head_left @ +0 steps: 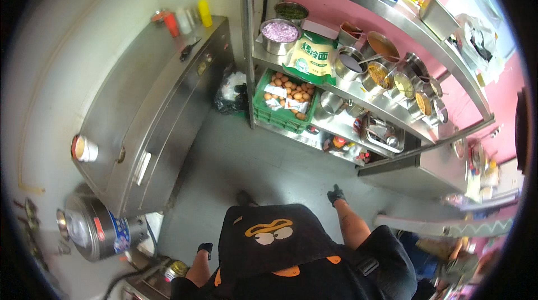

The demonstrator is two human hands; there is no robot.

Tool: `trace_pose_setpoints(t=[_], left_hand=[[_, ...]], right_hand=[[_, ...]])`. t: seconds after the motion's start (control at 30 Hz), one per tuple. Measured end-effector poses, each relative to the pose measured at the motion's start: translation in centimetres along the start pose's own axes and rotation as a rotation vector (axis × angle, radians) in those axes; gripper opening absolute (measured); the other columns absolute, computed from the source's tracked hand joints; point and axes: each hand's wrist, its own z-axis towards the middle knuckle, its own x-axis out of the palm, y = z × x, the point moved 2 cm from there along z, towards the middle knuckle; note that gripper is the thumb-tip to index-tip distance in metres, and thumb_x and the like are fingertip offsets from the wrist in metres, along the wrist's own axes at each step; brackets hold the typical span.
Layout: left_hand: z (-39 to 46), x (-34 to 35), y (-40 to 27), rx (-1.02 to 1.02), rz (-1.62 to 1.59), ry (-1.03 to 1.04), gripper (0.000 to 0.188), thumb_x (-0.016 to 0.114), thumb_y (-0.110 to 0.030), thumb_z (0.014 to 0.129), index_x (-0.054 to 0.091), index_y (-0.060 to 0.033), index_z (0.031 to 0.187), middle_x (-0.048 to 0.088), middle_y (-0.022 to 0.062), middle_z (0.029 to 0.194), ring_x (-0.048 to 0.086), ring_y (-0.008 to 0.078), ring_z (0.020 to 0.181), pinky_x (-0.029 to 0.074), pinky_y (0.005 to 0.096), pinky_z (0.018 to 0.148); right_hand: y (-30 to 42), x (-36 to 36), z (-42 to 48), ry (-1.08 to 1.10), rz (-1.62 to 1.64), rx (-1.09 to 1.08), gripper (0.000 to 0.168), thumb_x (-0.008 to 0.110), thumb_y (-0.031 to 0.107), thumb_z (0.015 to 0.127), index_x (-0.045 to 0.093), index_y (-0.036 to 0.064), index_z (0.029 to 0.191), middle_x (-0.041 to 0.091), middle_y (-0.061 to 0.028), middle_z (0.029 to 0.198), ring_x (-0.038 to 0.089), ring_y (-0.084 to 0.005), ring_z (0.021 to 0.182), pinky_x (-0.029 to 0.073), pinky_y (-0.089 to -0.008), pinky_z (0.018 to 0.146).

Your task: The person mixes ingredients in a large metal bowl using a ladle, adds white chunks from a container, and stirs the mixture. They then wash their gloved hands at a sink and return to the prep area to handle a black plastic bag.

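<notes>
My left hand [205,248], in a black glove, hangs beside the black apron [273,237] at lower centre-left, over the grey floor; it touches nothing I can make out. My right hand [336,195], also black-gloved, is held out low over the floor, apart from the shelving, with no object in it. Ahead stands a steel rack [269,58] bearing a bowl of chopped purple onion [280,32], a green and cream food packet [312,57] and several steel pots of sauces and toppings. Beneath them, brown eggs [294,89] fill a green plastic crate [279,121].
A steel counter [126,85] runs along the left wall, holding squeeze bottles [204,12], a black-handled scraper [189,49] and paper cups [86,150]. A large steel cooker [98,228] stands at lower left. Several people [452,258] are at the far right, beyond a partition.
</notes>
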Motion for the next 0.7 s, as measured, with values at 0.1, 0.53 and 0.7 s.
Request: trace_pose_setpoints(t=[0.1, 0.53, 0.7], left_hand=[[7.5, -7.5, -1.2, 0.045, 0.247, -0.107, 0.042, 0.057, -0.039, 0.084, 0.056, -0.0111, 0.116, 0.060, 0.0131, 0.115, 0.059, 0.0311, 0.101, 0.050, 0.0455, 0.081], [8.8, -16.1, -17.7, 0.269, 0.388, -0.285, 0.054, 0.047, -0.050, 0.086, 0.049, -0.0175, 0.130, 0.051, 0.0097, 0.131, 0.041, 0.0302, 0.125, 0.031, 0.0446, 0.102], [6.6, -17.7, -28.3, 0.494, 0.585, -0.154, 0.050, 0.046, -0.047, 0.088, 0.050, -0.0175, 0.129, 0.053, 0.0099, 0.127, 0.045, 0.0301, 0.120, 0.034, 0.0453, 0.096]], right_hand=[[5.5, -2.9, -6.1, 0.043, 0.011, 0.088, 0.077, 0.048, 0.050, 0.086, 0.021, 0.010, 0.146, 0.032, -0.0193, 0.145, 0.033, -0.0359, 0.133, 0.026, -0.0496, 0.108], [18.2, -5.5, 4.5, -0.006, 0.229, -0.135, 0.070, 0.053, 0.044, 0.085, 0.033, 0.006, 0.141, 0.044, -0.0202, 0.136, 0.044, -0.0342, 0.125, 0.035, -0.0404, 0.105], [18.1, -6.7, -3.9, -0.047, 0.434, -0.316, 0.040, 0.047, 0.031, 0.092, 0.056, 0.011, 0.125, 0.060, -0.0150, 0.119, 0.057, -0.0287, 0.109, 0.044, -0.0359, 0.095]])
